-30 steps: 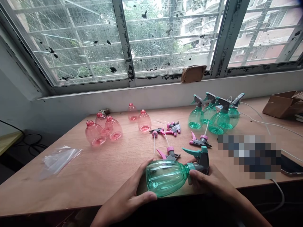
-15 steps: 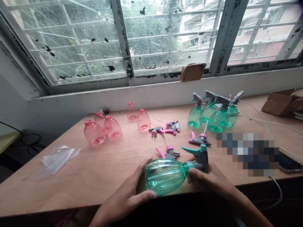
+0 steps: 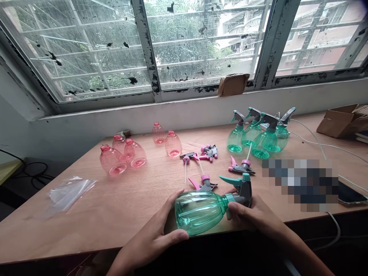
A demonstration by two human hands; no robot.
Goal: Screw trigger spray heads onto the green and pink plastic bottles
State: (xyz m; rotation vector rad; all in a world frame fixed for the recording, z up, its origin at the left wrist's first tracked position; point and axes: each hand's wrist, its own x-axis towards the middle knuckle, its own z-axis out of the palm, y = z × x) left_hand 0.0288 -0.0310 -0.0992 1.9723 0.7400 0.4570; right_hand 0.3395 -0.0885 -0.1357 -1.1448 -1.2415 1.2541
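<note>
1. The green spray bottle (image 3: 198,214) was at the near edge of the table (image 3: 129,207), on its side, base left and neck right.
2. Its clear, ribbed body narrowed towards a teal collar (image 3: 229,197); beyond that sat a dark grey spray head (image 3: 245,193) with a teal lever (image 3: 228,180) reaching left.
3. The left hand (image 3: 161,234) grasped the base end, its thumb on the near side. The right hand (image 3: 253,218) gripped around the neck, its thumb beside the collar.
4. The bottle hid some left fingertips, and most right fingers were hard to make out behind the neck.
5. The bottle partly covered a pink-and-grey sprayer top (image 3: 205,184) just beyond it.
6. To the right, a pixelated patch (image 3: 301,184) masked whatever lay there; the far-right cardboard box (image 3: 335,122) was cut off.
</note>
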